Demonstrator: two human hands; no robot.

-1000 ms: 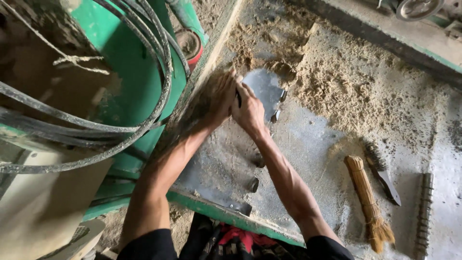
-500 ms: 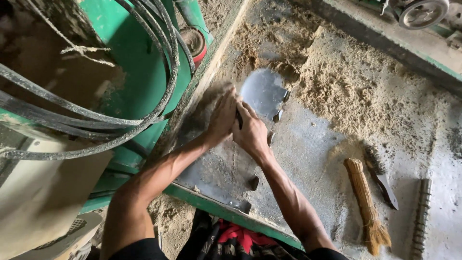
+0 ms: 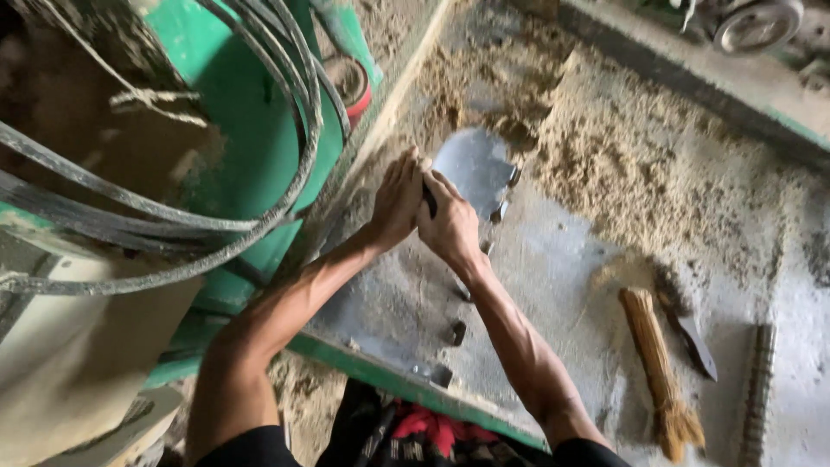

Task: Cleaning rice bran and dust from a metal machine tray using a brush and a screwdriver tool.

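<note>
My left hand (image 3: 396, 201) and my right hand (image 3: 450, 223) are pressed together over a grey metal machine table (image 3: 553, 285), both wrapped around a small dark tool (image 3: 429, 201) that shows only as a sliver between them. Just beyond my fingers a round saw blade (image 3: 471, 164) rises from the table, its teeth visible on the right side. Sawdust (image 3: 640, 164) lies heaped behind and to the right of the blade. What the tool touches under my hands is hidden.
A green machine frame (image 3: 251, 121) with looped grey cables (image 3: 173, 225) stands at the left. A straw hand brush (image 3: 659, 372), a flat pointed metal piece (image 3: 692, 333) and a threaded rod (image 3: 757, 389) lie at the right. Small bolts (image 3: 456, 332) stick out of the table near its green front edge.
Both hands stay clasped at the blade while the view has shifted a little. The grip looks the same.
</note>
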